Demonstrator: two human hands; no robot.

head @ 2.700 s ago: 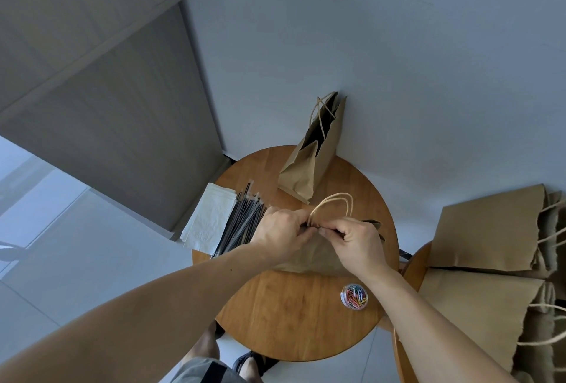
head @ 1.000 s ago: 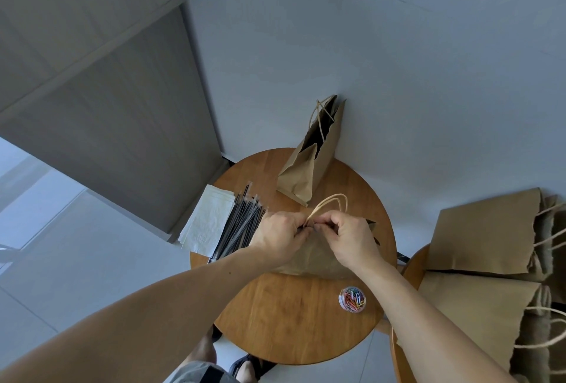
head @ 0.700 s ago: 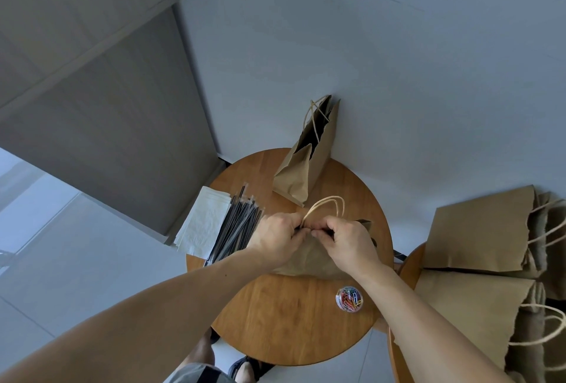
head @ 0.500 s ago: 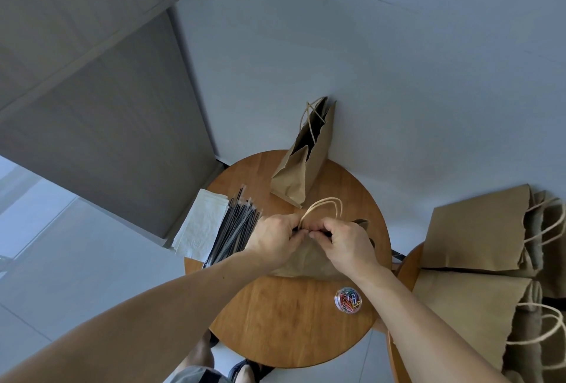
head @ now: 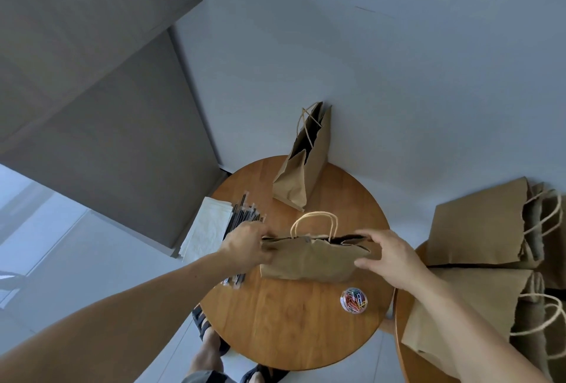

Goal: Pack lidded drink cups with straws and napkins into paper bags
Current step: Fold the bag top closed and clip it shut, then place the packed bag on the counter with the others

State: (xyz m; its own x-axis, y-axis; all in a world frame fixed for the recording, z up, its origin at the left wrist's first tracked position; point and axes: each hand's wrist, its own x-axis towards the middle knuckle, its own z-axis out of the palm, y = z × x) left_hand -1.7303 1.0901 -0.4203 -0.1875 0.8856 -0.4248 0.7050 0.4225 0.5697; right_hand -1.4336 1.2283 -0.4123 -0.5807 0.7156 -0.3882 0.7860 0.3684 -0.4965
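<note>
– Two bags are on the round table, yes? How far is the packing?

– Yes, in the head view. The near bag sits in the middle of the table, and both hands have it. The left hand curls its fingers tight on the left end of the mouth. The right hand clasps the right end, with fingers over the top edge and thumb on the near side. The mouth shows only as a narrow dark slit. I cannot see what is inside, and I cannot tell if the mouth is opening or closing.

– And the far bag?

– The far bag stands open at the far edge, against the wall. No cup shows anywhere. The straws and napkins lie at the left edge. The straws are just beside the left hand, and the napkins hang partly over the edge.

– So much is left?

– I think so. A pile of flat bags waits on a second table on the right.

– Is there room to move?

– The near half of the round table is bare wood, except for a tub of paper clips near the right edge, under the right wrist. A careless sweep of that forearm could push it off. On the left, the straws are loose and near the edge too. The second table is very close on the right, so I judge the free way is toward the near side.
</note>
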